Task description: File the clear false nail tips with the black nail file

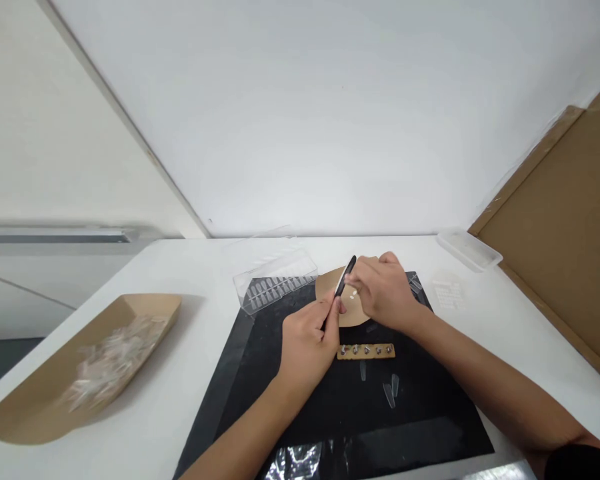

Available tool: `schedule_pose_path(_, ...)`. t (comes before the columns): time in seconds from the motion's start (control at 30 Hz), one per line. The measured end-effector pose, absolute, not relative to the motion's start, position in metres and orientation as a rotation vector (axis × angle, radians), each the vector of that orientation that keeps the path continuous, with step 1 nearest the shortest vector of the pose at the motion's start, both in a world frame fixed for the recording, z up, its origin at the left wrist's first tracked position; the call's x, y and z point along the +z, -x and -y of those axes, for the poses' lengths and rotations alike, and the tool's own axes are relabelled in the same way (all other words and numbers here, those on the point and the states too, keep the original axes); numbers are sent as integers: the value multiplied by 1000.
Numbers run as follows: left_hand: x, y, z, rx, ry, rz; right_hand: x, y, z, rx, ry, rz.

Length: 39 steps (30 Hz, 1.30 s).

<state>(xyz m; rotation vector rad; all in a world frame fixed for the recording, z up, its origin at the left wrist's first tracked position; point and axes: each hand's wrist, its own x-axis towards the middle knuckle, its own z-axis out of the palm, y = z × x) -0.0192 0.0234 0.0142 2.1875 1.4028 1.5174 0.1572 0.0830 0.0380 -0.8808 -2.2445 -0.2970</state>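
Note:
My left hand (310, 337) is closed around the lower end of a slim black-and-white nail file (347, 275), which points up and away. Beside the file's upper part is my right hand (385, 292), fingers curled in a pinch; whatever they hold is too small to make out. Beneath both hands lies a brown paper piece (330, 283) with small white spots. Closer to me, a gold-coloured strip (366, 351) carries several small metal pieces in a row. Clear false nail tips (389, 395) rest loose on the black mat (330, 413).
A clear plastic box (275, 283) with rows of nail tips stands behind my left hand. At far left, a brown paper tray (30, 420) holds a heap of clear pieces. A translucent tray (470, 250) sits at back right, by a cardboard panel (565, 233).

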Motion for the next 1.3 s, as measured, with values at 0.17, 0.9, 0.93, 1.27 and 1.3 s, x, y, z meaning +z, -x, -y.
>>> schedule_pose_path(0.17,12,19,-24,1516,-2180,-1393,36,-158,-80,-329,881,2255)
schedule_pose_path(0.9,56,74,-19,956,-2261,-1563,26,-186,-31,-557,749,2397)
schedule_pose_path(0.93,58,80,-12,884,-2288,-1609,24,-189,-29,-543,755,2392)
schedule_pose_path(1.27,6,112,43,513,-1979,-2092,9,-194,-11,-339,690,2264)
schedule_pose_path(1.3,4,109,43,485,-1982,-2130,9,-193,-9,-319,688,2261)
